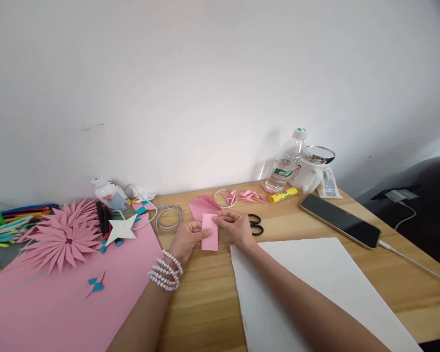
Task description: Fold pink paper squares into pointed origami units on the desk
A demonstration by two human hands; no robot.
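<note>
A narrow pink paper rectangle point(210, 233) is held upright between both hands above the wooden table. My left hand point(187, 239), with pearl bracelets at the wrist, pinches its left edge. At its upper right, my right hand point(236, 226) grips the paper between thumb and fingers. Just behind lies a larger pink sheet point(202, 205). Small folded pink pieces point(252, 196) rest farther back, near a yellow glue stick point(282, 195). Black-handled scissors point(255, 225) lie beside my right hand, their blades hidden.
Pink paper point(132, 274) covers the left, with folded pink flowers point(64, 239) and a white star point(121, 230). A white board point(315, 288) lies under my right forearm. A bottle point(286, 164), mug point(310, 171) and phone point(339, 220) stand or lie at right.
</note>
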